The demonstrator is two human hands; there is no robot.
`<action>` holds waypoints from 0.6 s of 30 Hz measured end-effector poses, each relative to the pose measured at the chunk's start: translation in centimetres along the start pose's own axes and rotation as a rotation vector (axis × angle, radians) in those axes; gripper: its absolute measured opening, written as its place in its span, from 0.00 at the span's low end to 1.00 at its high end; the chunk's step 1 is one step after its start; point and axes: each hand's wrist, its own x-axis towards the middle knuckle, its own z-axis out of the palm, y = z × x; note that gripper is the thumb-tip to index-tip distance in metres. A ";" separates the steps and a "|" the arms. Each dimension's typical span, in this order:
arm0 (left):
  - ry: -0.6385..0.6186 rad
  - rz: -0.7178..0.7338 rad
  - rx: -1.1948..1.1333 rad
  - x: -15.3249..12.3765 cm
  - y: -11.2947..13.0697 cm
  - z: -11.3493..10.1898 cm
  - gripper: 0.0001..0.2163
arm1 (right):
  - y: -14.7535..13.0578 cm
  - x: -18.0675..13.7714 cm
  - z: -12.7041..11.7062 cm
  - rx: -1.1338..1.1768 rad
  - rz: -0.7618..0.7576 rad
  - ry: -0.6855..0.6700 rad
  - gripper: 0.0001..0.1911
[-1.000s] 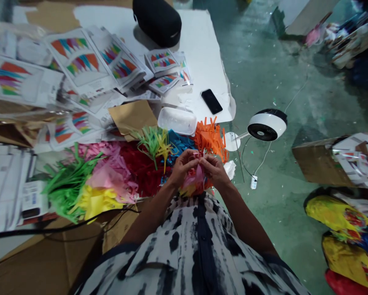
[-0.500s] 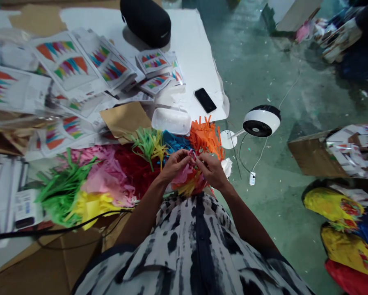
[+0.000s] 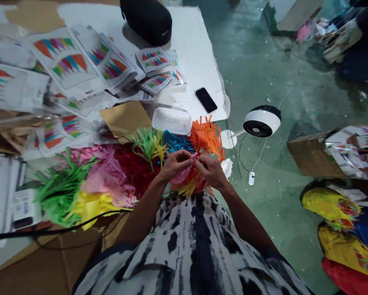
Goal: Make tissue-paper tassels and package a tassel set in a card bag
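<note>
Fingertips of my left hand (image 3: 177, 164) and my right hand (image 3: 212, 169) meet at the table's front edge, both pinching a pink paper tassel (image 3: 195, 156) by its narrow twisted top. Pink paper shows below the fingers, though the hands partly cover it. Just beyond lie orange fringed paper (image 3: 206, 137), blue fringed paper (image 3: 177, 142) and a light green and yellow bunch (image 3: 149, 145). Dark red paper (image 3: 131, 164) is left of my left hand. Farther left are pink (image 3: 102, 180), green (image 3: 59, 190) and yellow (image 3: 94, 207) tissue fringes.
A clear plastic tray (image 3: 171, 121), a phone (image 3: 206, 100) and a black speaker-like case (image 3: 147, 20) rest on the white table (image 3: 199, 49). Printed packets (image 3: 67, 61) cover its left side. Right of it, a fan (image 3: 261, 121) and a carton (image 3: 313, 153) stand on the floor.
Between my fingertips the pink tassel's top now shows as a straighter, narrow roll. Both hands stay in nearly the same place.
</note>
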 end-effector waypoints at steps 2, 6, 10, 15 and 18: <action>0.001 0.019 -0.008 0.0 0.0 0.0 0.19 | 0.0 0.1 0.1 0.002 -0.004 0.004 0.15; 0.000 0.031 -0.010 -0.1 -0.2 0.0 0.18 | 0.1 0.1 0.2 0.006 -0.010 0.011 0.13; 0.033 0.074 0.068 -0.2 -0.5 0.1 0.15 | 0.6 -0.1 0.4 0.121 0.056 0.010 0.11; 0.062 0.085 0.147 -0.4 -1.2 0.0 0.14 | 1.4 -0.4 0.8 0.283 0.145 0.011 0.12; 0.065 0.104 0.187 -0.5 -1.6 0.2 0.14 | 1.5 -0.4 0.9 0.294 0.135 0.010 0.13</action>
